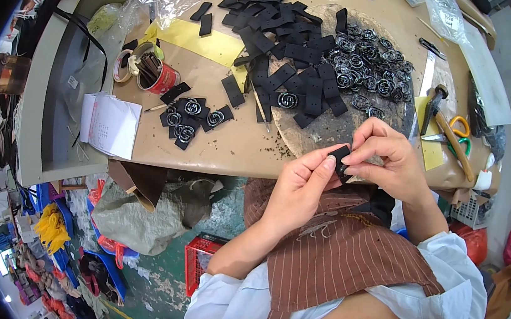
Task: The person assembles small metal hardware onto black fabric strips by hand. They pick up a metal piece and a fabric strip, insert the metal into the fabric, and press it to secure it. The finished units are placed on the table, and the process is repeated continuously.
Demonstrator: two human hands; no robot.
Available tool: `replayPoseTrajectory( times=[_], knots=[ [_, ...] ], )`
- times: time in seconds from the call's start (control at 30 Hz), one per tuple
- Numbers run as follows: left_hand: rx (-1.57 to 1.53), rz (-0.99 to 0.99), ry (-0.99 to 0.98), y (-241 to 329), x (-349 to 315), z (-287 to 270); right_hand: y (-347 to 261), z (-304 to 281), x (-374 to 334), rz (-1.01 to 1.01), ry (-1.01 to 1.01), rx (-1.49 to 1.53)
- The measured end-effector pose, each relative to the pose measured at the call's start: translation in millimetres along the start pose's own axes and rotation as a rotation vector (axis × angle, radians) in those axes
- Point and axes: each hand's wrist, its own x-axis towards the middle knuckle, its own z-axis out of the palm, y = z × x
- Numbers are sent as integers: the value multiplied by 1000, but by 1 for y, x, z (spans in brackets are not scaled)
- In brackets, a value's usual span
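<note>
Just past the table's near edge, my left hand [305,182] pinches a small black strap piece [342,163] between thumb and fingers. My right hand [391,160] closes its thumb and fingertips on the same piece from the other side. Whether a metal part sits between the right fingertips is too small to see. Beyond my hands lies a heap of flat black strap pieces [315,99], some with punched holes. Beside it is a pile of shiny metal spiral-shaped rings [374,64] on a worn round slab [303,136]. Several straps with rings on them [184,131] lie to the left.
A hammer [453,137] and scissors with orange and green handles [461,128] lie at the right. On the left stand a red tin of dark sticks [166,80], a tape roll [124,65] and a notepad [114,122]. A red crate [201,260] is on the floor.
</note>
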Motion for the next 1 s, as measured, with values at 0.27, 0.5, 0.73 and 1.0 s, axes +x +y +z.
replayPoseTrajectory(
  times=[0.27, 0.5, 0.73, 1.0],
  knots=[
    [-171, 60, 97, 1, 7, 9, 27, 19, -5, 108, 148, 342],
    [-102, 214, 23, -6, 8, -1, 20, 18, -6, 18, 102, 226],
    [291, 336, 166, -3, 7, -14, 21, 16, -8, 26, 91, 163],
    [690, 355, 202, 8, 5, -13, 23, 14, -11, 154, 35, 305]
  ],
)
